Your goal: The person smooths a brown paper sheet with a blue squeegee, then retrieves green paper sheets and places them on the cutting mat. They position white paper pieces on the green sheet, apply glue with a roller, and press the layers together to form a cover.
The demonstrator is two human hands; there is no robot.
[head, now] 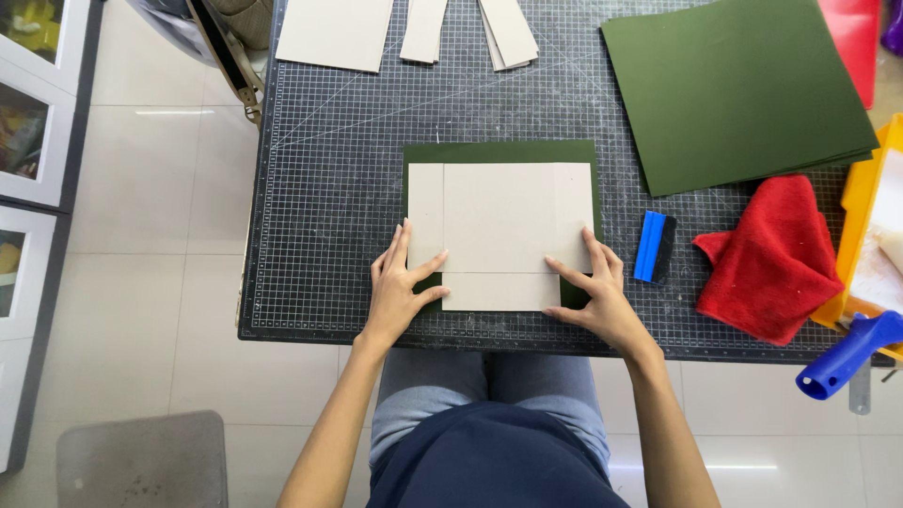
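Note:
Several grey cardboard panels (499,221) lie edge to edge on a dark green sheet (499,151) in the middle of a gridded cutting mat (329,188). My left hand (400,287) rests flat on the lower left corner of the panels, fingers spread. On the lower right corner lies my right hand (593,292), fingertips pressing the cardboard and the green sheet. A narrow bottom panel (499,292) sits between the two hands. Neither hand holds anything.
A stack of dark green sheets (738,89) lies at the back right. A blue squeegee (651,246), a red cloth (776,259), a yellow tray (861,188) and a blue-handled tool (847,353) sit to the right. Spare cardboard pieces (334,33) lie at the mat's far edge.

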